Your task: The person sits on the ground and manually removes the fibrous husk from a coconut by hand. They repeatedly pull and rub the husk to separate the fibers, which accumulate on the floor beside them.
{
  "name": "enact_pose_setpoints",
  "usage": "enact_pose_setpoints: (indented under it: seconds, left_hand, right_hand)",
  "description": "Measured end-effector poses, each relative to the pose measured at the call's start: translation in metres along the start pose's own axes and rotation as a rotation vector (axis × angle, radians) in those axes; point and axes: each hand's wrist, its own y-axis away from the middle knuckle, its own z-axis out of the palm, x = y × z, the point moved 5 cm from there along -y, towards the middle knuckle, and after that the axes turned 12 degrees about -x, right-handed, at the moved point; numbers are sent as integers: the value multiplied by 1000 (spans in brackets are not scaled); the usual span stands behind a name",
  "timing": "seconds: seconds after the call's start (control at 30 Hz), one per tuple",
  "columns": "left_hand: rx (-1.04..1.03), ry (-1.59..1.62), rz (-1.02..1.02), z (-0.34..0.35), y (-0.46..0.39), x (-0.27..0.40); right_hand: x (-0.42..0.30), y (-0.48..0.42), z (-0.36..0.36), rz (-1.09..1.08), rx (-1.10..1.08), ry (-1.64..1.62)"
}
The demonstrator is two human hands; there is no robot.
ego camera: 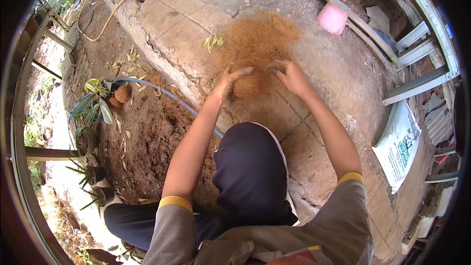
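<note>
A loose heap of brown coconut fibre (257,38) lies on the concrete slab in front of me. My left hand (235,81) curves around a rounded ball of the same fibre (247,87) at the heap's near edge, thumb and fingers against it. To the right of the ball, my right hand (290,75) reaches into the edge of the heap. Its dark-stained fingers are bent, and whether strands are pinched between them is unclear. A small sprig of pale leaves (213,41) rests at the left of the heap.
Two brown fibre balls (120,95) sit beside a leafy potted plant (97,101) at left. A blue hose (173,95) crosses the soil below the slab's cracked edge. At right are a pink pot (333,16), a white printed sack (398,147) and metal framing (415,84).
</note>
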Motion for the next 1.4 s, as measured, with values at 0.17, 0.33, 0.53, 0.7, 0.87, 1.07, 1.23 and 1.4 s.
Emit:
enact_pose_setpoints:
  seconds: [0.17,0.33,0.53,0.7,0.87,1.07,1.23,1.4]
  left_hand:
    - [-60,-265,105,10,-27,-3]
    - [-54,-435,201,0,-46,-22]
    - [6,-431,189,-14,-43,-34]
    - [37,-381,178,-6,-36,-29]
    - [120,-237,294,-15,-16,-25]
    - [55,320,374,-10,60,7]
    - [-256,698,657,-13,101,24]
    - [-496,1017,859,-39,144,26]
  right_hand:
    - [3,-14,-20,-117,-58,-426]
    - [49,-29,-43,-148,133,-502]
    - [14,-7,-102,-157,268,-525]
    - [-12,24,-160,-290,430,-889]
    - [-33,56,-228,-576,656,-1017]
    - [-114,95,-198,-738,1046,-549]
    - [-193,80,-87,-789,534,-262]
    - [-244,94,5,-960,-4,-232]
